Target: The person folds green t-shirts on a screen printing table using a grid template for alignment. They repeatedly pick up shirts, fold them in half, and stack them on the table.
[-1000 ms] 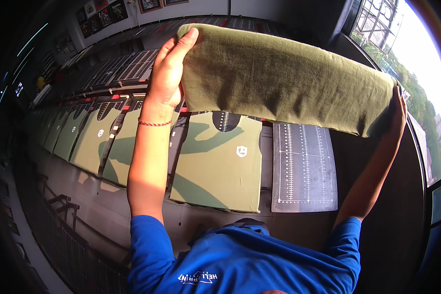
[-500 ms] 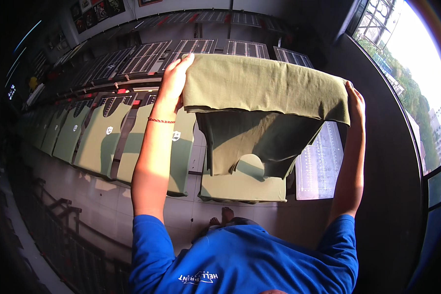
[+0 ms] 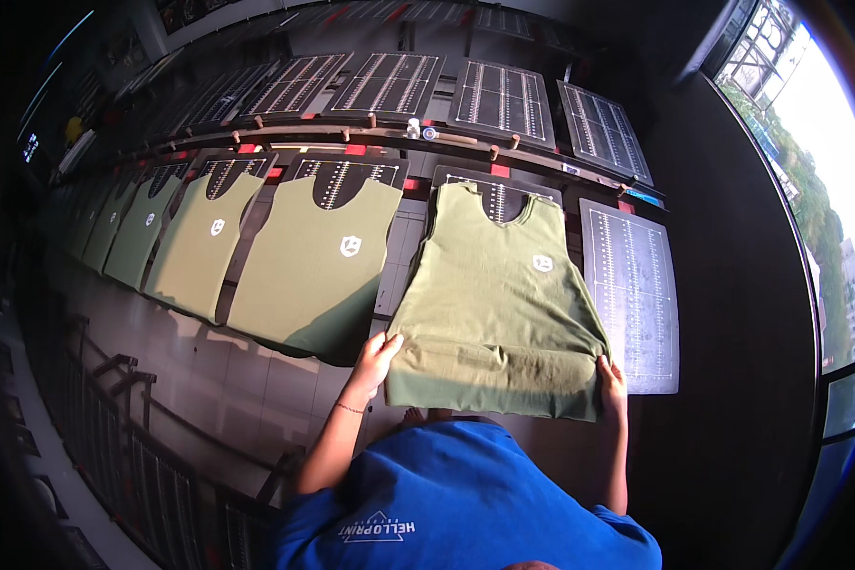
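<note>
An olive-green shirt front panel (image 3: 489, 275) with a white shield print lies over a dark board (image 3: 501, 182) marked with white scales. Its lower part is rumpled into a crosswise fold, with the hem hanging at the near edge. My left hand (image 3: 378, 361) is closed on the panel's left edge near the hem. On the opposite side, my right hand (image 3: 614, 385) grips the right edge, fingers partly behind the cloth. Whether several layers lie in the hold cannot be told from here.
More olive panels with the same print, such as the neighbouring one (image 3: 318, 256), lie on boards to the left. A bare grid-marked board (image 3: 632, 294) is at the right. Behind runs a rail (image 3: 446, 139) with further boards. A railing (image 3: 133, 408) stands lower left; a window (image 3: 807, 142) is far right.
Both hands came down and toward me with the cloth. The raised, folded-over cloth now lies spread along the board, its neckline at the far end and its print showing.
</note>
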`<state>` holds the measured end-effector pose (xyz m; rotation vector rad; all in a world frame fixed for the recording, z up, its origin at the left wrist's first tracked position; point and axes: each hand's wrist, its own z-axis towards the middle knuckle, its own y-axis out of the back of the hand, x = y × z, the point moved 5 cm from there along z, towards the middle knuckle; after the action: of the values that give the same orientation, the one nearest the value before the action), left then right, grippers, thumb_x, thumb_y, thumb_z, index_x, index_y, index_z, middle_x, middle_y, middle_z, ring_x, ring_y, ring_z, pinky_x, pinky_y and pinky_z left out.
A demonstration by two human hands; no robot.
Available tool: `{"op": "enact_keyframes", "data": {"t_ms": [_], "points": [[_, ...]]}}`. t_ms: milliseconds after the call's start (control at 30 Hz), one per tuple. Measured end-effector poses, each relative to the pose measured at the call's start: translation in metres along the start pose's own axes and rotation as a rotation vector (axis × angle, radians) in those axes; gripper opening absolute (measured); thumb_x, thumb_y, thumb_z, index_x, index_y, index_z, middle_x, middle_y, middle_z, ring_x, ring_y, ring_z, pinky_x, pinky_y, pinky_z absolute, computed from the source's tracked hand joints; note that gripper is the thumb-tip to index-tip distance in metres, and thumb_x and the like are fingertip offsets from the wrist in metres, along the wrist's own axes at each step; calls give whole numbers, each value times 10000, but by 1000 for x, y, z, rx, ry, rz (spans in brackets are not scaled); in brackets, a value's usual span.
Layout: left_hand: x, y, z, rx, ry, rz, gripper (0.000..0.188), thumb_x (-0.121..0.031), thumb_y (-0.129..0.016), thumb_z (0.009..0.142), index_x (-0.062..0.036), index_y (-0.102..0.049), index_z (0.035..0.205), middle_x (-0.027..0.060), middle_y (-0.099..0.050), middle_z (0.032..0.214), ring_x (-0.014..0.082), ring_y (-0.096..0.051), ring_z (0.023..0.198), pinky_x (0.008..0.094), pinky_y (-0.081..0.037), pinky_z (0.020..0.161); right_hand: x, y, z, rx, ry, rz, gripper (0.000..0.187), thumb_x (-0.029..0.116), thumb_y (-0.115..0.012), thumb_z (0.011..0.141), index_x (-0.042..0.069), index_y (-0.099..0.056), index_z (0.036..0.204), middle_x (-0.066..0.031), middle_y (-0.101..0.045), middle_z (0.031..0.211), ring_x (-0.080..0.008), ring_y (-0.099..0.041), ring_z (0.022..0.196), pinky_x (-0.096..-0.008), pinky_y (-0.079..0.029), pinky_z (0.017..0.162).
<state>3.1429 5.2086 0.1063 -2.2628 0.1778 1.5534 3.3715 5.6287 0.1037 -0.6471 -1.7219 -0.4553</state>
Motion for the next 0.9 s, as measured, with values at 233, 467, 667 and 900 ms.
{"op": "enact_keyframes", "data": {"t_ms": [233,467,667,900], "points": [[116,39,-8,-40,75,63,215,-220,-554,961,-21,-621,1006,-38,-604,894,47,-502,826,232,-423,748,-116,18,-25,34,-218,94,245,222,-548,972,52,-625,1131,19,-647,934,-84,-583,823,-251,-461,759],[168,68,-25,18,301,77,256,-226,-581,952,-5,-609,1077,24,-637,1005,93,-552,930,266,-438,849,-156,31,-38,74,-377,52,254,206,-542,971,26,-616,1134,7,-649,950,-98,-594,859,-259,-463,791],[157,56,-1,-5,199,52,529,-202,-690,876,-4,-435,1295,101,-553,1223,170,-523,1102,323,-402,971,-165,27,6,-43,-274,-374,578,349,-591,939,-22,-421,1349,-126,-530,1288,-190,-506,1177,-303,-375,1003],[158,52,7,92,407,-54,494,-229,-716,861,48,-528,1225,100,-615,1170,174,-558,1093,321,-404,983,-171,6,23,152,-374,64,553,403,-615,913,-50,-539,1222,-100,-620,1043,-162,-568,969,-297,-435,855]]}}
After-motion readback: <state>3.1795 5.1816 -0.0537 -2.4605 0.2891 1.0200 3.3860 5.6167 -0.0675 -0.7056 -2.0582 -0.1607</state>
